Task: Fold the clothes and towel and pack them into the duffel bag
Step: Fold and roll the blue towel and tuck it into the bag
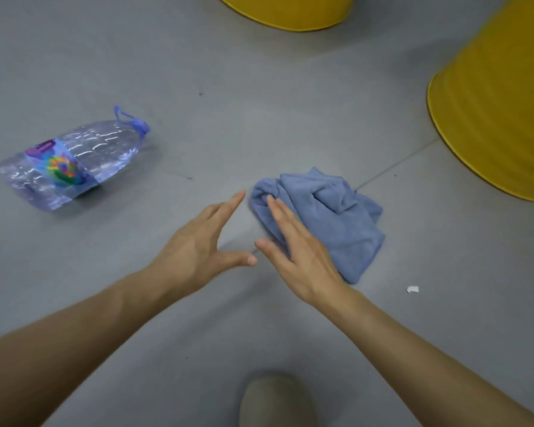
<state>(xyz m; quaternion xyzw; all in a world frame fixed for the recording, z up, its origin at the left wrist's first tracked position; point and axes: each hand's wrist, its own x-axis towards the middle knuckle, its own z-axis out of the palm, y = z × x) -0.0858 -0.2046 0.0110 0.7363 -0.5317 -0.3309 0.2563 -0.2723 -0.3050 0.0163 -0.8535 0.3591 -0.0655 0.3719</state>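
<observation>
Two bare hands reach down over the grey floor (198, 72), both spread flat with nothing held. A crumpled blue towel (336, 217) lies bunched on the floor; the right hand (299, 251) hovers over its near-left edge, fingers extended, while the left hand (198, 241) is just beside the towel, its grip wide open. Well off to the left lies a clear plastic bottle (71, 161) on its side. Yellow tubs (490, 103) stand at the far right and top edge. A small white scrap (412, 289) sits near the towel. Bare floor surrounds it
</observation>
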